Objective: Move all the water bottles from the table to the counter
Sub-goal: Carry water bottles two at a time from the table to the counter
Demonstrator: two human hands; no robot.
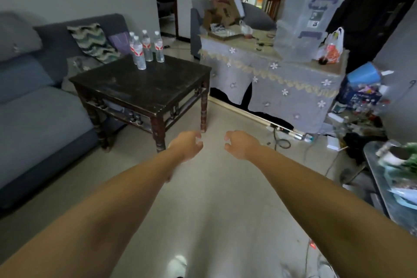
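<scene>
A grey-blue fabric sofa (33,101) flanks a dark square wooden table (144,88). Beyond it stands a cloth-draped counter (282,74). Four clear plastic water bottles with red-and-white labels (146,49) stand upright, clustered at the table's far corner. The left hand (187,145) and right hand (241,144) hover above the floor, fingers loosely curled, holding nothing.

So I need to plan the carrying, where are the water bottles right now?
In the head view, the four water bottles stand upright in a tight cluster on the far corner of the dark wooden table, upper left, beside the grey sofa.
</scene>
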